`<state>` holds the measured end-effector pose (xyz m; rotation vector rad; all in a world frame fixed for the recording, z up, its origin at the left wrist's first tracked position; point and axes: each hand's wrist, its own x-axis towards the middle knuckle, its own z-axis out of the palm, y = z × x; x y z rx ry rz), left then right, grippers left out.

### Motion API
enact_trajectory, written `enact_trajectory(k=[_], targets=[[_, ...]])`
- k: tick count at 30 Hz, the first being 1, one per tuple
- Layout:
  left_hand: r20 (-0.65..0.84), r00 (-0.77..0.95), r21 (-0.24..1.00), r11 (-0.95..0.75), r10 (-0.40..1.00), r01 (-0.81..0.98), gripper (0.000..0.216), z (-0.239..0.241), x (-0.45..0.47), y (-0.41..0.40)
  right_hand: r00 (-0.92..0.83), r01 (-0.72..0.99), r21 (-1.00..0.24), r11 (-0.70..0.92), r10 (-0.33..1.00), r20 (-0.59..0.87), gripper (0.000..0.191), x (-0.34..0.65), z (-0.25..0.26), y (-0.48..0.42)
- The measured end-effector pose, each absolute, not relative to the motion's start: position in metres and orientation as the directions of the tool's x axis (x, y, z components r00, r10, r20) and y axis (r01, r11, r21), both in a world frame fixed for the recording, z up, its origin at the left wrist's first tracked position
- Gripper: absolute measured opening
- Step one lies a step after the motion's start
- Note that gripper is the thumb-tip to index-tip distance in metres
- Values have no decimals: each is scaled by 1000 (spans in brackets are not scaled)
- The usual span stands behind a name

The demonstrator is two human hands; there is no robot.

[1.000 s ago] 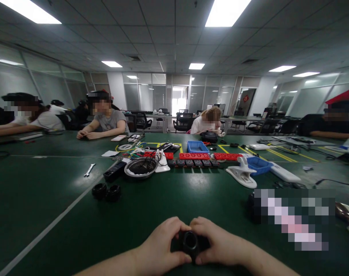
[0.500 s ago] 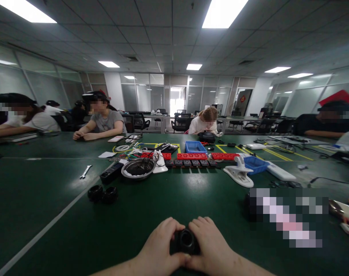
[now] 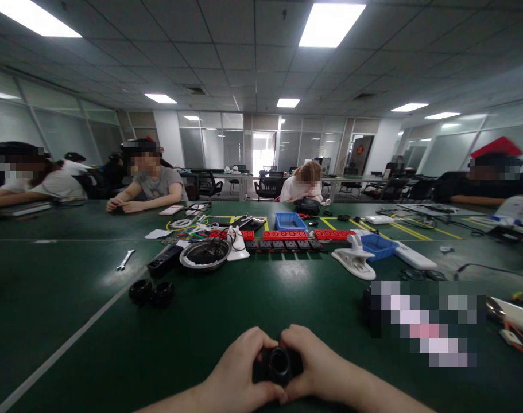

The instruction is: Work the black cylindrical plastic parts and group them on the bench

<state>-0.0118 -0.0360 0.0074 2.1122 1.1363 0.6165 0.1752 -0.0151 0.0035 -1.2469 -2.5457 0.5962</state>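
Observation:
A small black round part (image 3: 278, 364) with a hollow centre sits between both my hands, low over the green table (image 3: 252, 298) at the near edge. My left hand (image 3: 239, 367) wraps its fingers round the part's left side, thumb underneath. My right hand (image 3: 315, 364) closes round its right side, the two thumbs meeting below it. Two similar black rings (image 3: 151, 292) lie on the table to the far left of my hands.
Further back lie a round metal dish (image 3: 204, 253), red and black strips (image 3: 287, 238), blue trays (image 3: 289, 220), a white clip-like device (image 3: 353, 261) and a wrench (image 3: 126, 260). A blurred patch (image 3: 420, 327) covers something at right. Several people sit around the table.
My hands stay clasped on the black part, shifting only slightly; the view has drifted a little, so the table items sit slightly further left.

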Motion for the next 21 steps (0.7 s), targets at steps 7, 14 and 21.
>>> enact_trajectory(k=[7,14,21], targets=[[103,447,735,-370,889,568,33,14,-8,-39,-560,761,-305,572,817,135,52,164,3,-27],[76,596,761,-433,799,483,42,19,-18,-33,-712,615,-487,621,703,-3,41,183,15,-17],[52,587,750,-420,808,511,39,16,-15,-33,-692,641,-454,618,722,4,37,181,5,-15]])
